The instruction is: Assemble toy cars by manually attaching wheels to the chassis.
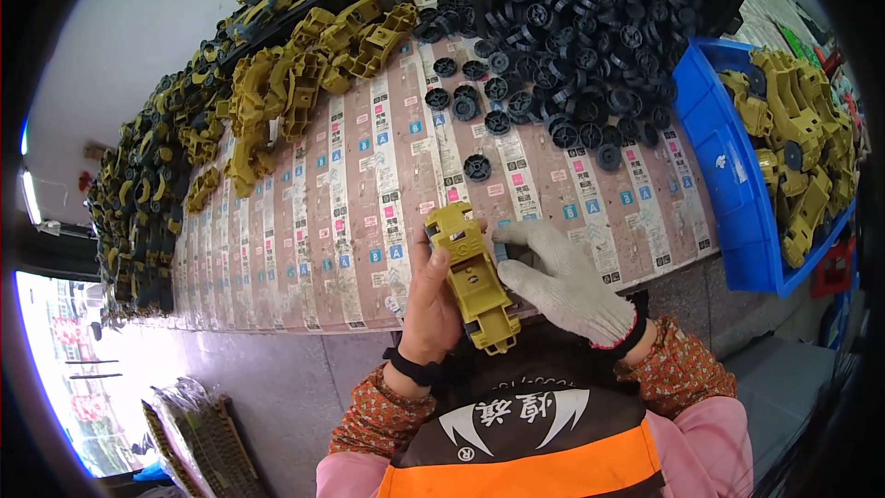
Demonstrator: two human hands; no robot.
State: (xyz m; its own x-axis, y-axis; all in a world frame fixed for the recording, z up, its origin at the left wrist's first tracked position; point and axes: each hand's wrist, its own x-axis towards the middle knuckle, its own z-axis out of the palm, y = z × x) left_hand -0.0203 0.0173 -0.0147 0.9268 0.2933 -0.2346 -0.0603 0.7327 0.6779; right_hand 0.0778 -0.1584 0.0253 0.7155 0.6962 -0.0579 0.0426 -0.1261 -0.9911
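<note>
Yellow toy truck body [477, 288] gripped in my left hand [431, 302]!
Long axis runs away, leaning left; gloved right hand [573, 288] alongside, can't tell whether it's gripping anything.

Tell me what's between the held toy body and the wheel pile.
Past the yellow toy body, the head view shows one loose black wheel on the printed tabletop, before the wheel pile.

The striped bench [304, 249] carries black wheels [590, 65] heaped at its far side (one lies nearer, apart), yellow vehicle bodies [300, 88] left of them, and yellow-and-black vehicles [147, 194] leftmost.
</note>
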